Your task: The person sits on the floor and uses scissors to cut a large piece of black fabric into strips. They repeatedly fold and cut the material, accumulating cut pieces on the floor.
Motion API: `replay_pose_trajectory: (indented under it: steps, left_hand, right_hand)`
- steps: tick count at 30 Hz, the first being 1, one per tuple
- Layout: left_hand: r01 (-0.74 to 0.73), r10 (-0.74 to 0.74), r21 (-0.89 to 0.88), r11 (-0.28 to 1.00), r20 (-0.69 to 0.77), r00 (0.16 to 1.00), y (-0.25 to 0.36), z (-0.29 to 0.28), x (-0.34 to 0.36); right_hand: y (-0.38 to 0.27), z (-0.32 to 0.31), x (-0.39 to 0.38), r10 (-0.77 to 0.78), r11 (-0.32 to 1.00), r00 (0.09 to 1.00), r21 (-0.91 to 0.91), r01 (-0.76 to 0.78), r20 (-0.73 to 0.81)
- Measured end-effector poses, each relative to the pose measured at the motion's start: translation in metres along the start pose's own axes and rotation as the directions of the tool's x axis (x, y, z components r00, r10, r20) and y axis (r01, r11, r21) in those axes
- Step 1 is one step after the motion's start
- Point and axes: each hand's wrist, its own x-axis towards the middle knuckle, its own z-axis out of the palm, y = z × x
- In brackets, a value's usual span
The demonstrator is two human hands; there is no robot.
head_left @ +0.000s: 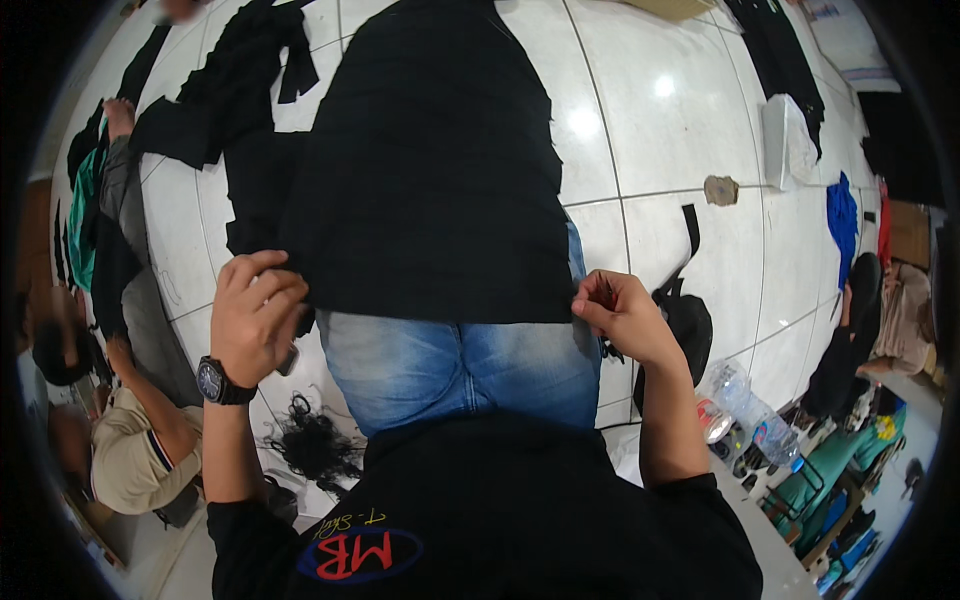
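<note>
A wide black fabric piece (430, 160) lies over my thighs, its straight near edge across my blue jeans (460, 375). My left hand (260, 305), with a black watch on the wrist, is closed at the fabric's near left corner, its fingers curled and the thumb mostly hidden. My right hand (620, 310) pinches the near right corner between thumb and forefinger. More cut black pieces (210, 100) spread on the floor to the left of the fabric.
White floor tiles (670, 140) surround me. Co-workers sit at left (140, 450) and right (890, 310). Plastic bottles (740, 405), a black bag (685, 340), black scraps (310, 445) and a white bag (785, 140) lie nearby, with green cloth (820, 480) at lower right.
</note>
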Motion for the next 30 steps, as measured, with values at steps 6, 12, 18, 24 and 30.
replay_pose_trajectory:
  steps: [6, 12, 18, 24, 30]
  left_hand:
    - [-0.143, 0.136, -0.311, 0.940, -0.042, 0.990, 0.043, 0.028, 0.081]
    - [-0.289, 0.379, -0.613, 0.736, 0.018, 0.925, 0.097, 0.136, 0.167]
    - [-0.207, 0.390, -0.679, 0.704, 0.126, 0.912, 0.097, 0.152, 0.170]
    - [-0.069, 0.202, -0.741, 0.668, 0.092, 0.975, 0.099, 0.152, 0.165]
    - [0.018, -0.097, -0.753, 0.658, -0.061, 0.993, 0.120, 0.169, 0.157]
  right_hand:
    - [0.011, -0.009, -0.003, 0.017, 0.838, 0.923, 0.510, 0.196, -0.384]
    - [0.021, 0.007, -0.011, -0.278, 0.911, 0.924, 0.232, 0.340, -0.261]
    - [0.009, 0.037, -0.004, -0.260, 0.963, 0.894, -0.161, 0.215, -0.364]
    - [-0.003, 0.032, 0.002, -0.216, 0.964, 0.938, -0.213, 0.161, -0.271]
    - [0.007, 0.041, 0.005, -0.214, 0.974, 0.918, -0.141, 0.176, -0.334]
